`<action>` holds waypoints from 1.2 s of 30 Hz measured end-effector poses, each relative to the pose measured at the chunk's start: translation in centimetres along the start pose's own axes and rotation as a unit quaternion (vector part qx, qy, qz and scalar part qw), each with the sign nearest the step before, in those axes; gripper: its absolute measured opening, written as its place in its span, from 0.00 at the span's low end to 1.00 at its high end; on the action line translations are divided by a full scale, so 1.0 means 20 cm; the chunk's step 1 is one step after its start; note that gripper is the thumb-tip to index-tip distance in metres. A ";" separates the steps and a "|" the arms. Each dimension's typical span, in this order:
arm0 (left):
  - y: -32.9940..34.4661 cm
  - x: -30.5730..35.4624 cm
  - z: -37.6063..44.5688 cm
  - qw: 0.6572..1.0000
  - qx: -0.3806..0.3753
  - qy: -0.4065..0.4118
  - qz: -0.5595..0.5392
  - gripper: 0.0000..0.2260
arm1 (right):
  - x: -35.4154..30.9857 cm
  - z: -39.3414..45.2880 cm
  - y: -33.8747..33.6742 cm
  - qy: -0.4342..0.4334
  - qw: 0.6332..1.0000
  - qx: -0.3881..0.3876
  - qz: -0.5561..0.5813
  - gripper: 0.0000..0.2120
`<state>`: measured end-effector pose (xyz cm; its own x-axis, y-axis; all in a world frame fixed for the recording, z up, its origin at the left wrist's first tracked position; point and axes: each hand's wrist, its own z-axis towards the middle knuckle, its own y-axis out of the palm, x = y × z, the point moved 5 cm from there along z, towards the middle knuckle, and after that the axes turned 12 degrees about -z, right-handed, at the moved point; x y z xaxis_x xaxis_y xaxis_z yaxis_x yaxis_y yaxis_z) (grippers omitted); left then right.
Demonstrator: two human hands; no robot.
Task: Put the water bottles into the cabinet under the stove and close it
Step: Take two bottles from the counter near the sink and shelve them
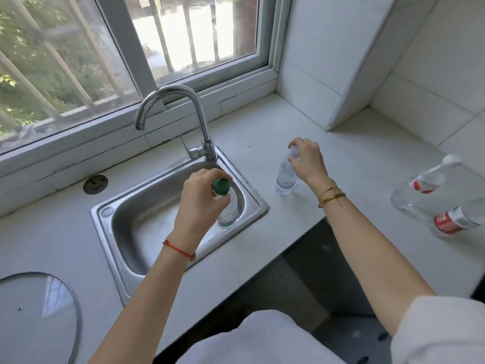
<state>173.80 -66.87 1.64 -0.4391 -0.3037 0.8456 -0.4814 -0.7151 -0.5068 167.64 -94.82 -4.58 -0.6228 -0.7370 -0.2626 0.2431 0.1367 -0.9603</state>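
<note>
My left hand (199, 198) grips the neck of a clear water bottle with a green cap (227, 211), which stands upright over the right part of the steel sink (136, 224). My right hand (307, 158) closes around the top of a second clear bottle with a white cap (284, 179), upright on the white counter just right of the sink. Two more bottles stand at the far right: one with a red-and-white label (422, 183) and one with a red label (456, 219). The cabinet under the stove is not in view.
A curved chrome faucet (199, 122) rises behind the sink. A glass pot lid (39, 316) lies at the lower left. A round drain cover (95, 184) sits on the counter left of the sink. The barred window (131, 48) and tiled wall close off the back.
</note>
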 end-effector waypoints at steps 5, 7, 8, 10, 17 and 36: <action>0.00 -0.01 0.02 0.999 -0.037 0.015 -0.003 0.15 | -0.01 -0.23 -0.08 0.020 0.996 0.068 0.051 0.12; 0.00 0.00 0.00 0.998 -0.055 0.027 -0.001 0.15 | -0.02 -0.35 -0.14 0.033 0.992 0.093 0.073 0.12; 0.01 0.00 -0.01 0.997 -0.064 0.033 -0.001 0.14 | -0.03 -0.42 -0.16 0.037 0.991 0.098 0.082 0.12; 0.02 0.01 -0.04 0.995 -0.088 0.046 -0.002 0.14 | -0.04 -0.56 -0.20 0.049 0.989 0.103 0.090 0.12; 0.10 0.06 -0.21 0.982 -0.166 0.094 -0.014 0.14 | -0.05 -1.15 -0.26 0.135 0.979 0.120 0.099 0.12; 0.64 0.58 -1.04 0.889 -0.388 0.239 -0.048 0.14 | 0.26 -2.55 -0.51 0.358 0.902 0.234 0.063 0.15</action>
<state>146.87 -66.49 1.40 -0.5504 0.1700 0.8174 -0.8311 -0.0183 -0.5558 124.06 -66.28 -0.99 -0.8477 -0.0964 -0.5216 0.5289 -0.2270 -0.8178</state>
